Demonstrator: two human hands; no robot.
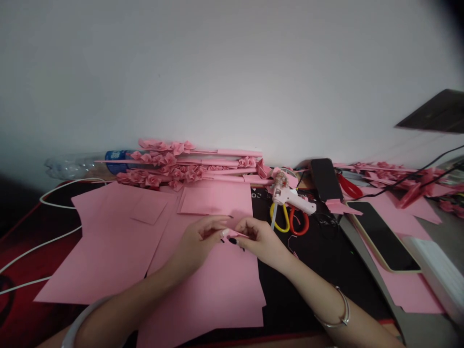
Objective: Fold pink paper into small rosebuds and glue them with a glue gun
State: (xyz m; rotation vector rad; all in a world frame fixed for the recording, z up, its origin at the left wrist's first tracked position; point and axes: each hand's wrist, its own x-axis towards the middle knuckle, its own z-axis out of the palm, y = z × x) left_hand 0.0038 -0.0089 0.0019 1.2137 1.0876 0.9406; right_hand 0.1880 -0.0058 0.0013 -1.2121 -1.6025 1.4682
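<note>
Between my two hands is a small piece of pink paper [232, 234], pinched from both sides above large pink sheets [217, 295]. My left hand [203, 238] grips its left end between thumb and fingers. On the right end, my right hand [261, 240] presses thumb against curled fingers. Part of the small piece is covered by the fingertips, so its exact folds cannot be made out. Just beyond my hands lies a stack of smaller pink sheets [210, 199], and a pink square [149, 210] rests on the sheets at left.
Pink paper flowers [166, 166] on rolled stems lie along the wall. Right of my hands are a glue gun [290, 197] and scissors with yellow and red handles [299, 222]. Two phones [386, 237], a clear bottle [72, 166] and white cables [39, 242] surround the work area.
</note>
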